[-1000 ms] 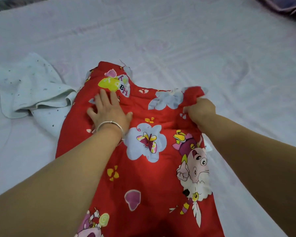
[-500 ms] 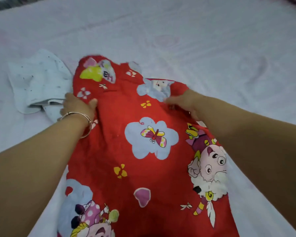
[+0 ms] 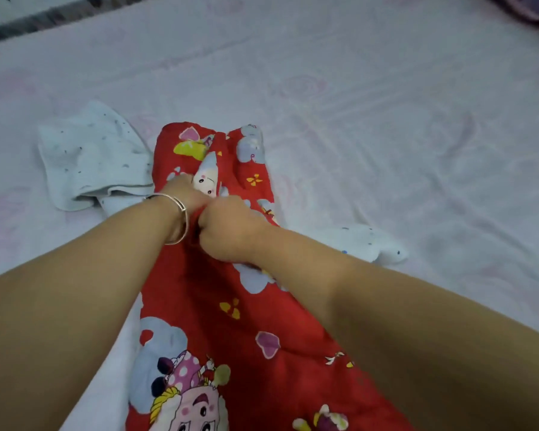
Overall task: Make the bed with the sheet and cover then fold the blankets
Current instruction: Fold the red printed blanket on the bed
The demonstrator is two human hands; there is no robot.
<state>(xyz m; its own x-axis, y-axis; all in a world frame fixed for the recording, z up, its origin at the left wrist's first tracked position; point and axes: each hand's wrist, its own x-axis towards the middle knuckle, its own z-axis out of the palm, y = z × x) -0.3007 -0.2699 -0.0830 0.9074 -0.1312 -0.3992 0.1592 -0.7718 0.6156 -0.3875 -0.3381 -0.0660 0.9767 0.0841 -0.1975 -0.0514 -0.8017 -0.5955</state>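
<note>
Blanket: red cartoon-printed quilted blanket [image 3: 231,290], soft, light, limp; best taken at its edges.
Hands: left hand [image 3: 181,194] and right hand [image 3: 227,231] fingers bunch its middle.

red blanket [image 3: 231,306] cut off below, fingers [image 3: 212,219] buried in folds

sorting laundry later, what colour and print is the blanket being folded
Red blanket with cartoon characters, hearts and butterflies, clearest in the head view.
</note>
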